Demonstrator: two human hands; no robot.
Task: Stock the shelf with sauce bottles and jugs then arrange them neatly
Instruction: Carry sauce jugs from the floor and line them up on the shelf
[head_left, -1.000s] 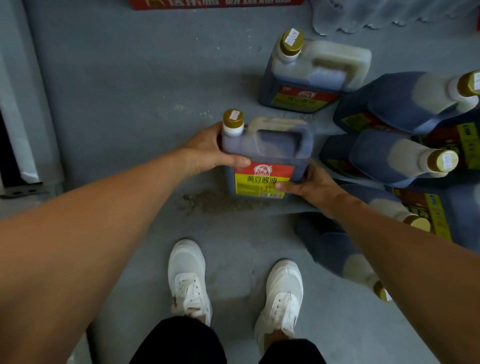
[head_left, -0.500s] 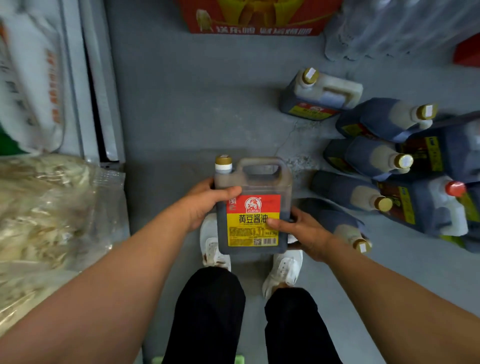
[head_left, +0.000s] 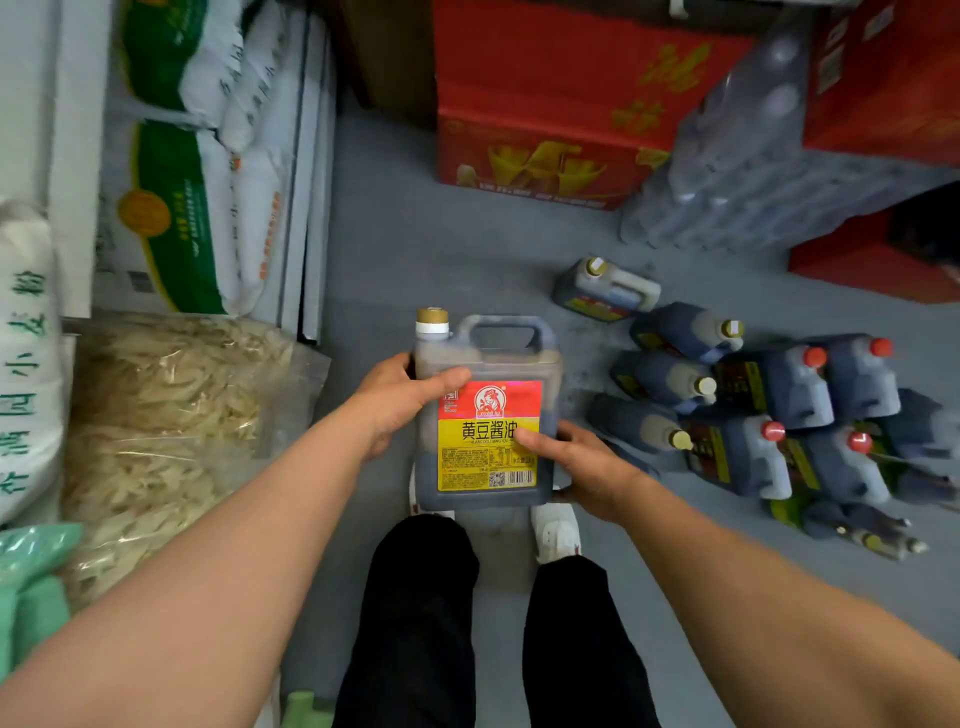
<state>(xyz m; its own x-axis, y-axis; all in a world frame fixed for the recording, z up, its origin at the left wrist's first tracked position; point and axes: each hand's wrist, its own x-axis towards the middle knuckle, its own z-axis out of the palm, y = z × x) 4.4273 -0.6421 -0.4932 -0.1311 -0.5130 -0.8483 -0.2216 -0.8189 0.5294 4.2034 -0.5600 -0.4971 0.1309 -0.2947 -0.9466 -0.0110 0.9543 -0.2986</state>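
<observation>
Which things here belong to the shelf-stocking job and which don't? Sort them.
Job:
- soy sauce jug, held by the left hand and right hand
- jugs on the floor

Lying about:
- red cartons
- flour sacks
- bag of dried strips
- wrapped water bottles

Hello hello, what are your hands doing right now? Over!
Left hand and right hand both grip the dark plastic soy sauce jug with the red and yellow label, upright, off the floor. Nothing blocking. More dark jugs piled on grey floor, right.
</observation>
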